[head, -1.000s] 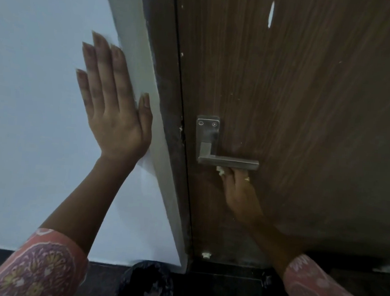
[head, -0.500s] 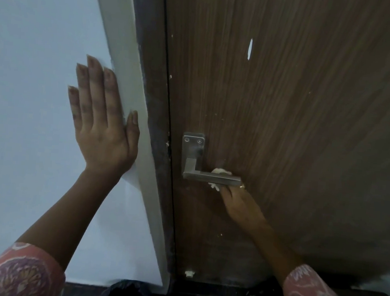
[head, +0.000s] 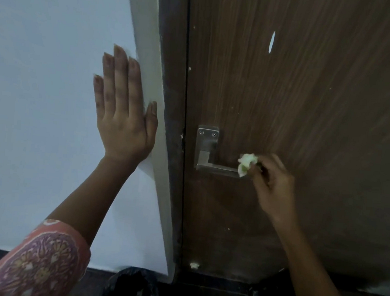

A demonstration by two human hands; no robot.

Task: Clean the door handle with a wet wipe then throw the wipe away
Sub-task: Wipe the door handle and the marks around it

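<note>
A metal lever door handle [head: 213, 166] with a square plate sits on the brown wooden door [head: 310, 98]. My right hand [head: 274, 185] pinches a crumpled white wet wipe [head: 246, 163] and presses it against the free right end of the lever. My left hand [head: 124, 116] lies flat on the white wall, fingers apart, thumb against the pale door frame [head: 151, 93].
A black bin bag [head: 131, 287] sits on the dark floor below the door frame. A small white door stop [head: 194, 265] is near the door's bottom edge. The white wall [head: 42, 89] fills the left side.
My right hand has slid from under the lever's middle to its right end, and the wipe now shows at the tip. The left hand stays flat on the wall.
</note>
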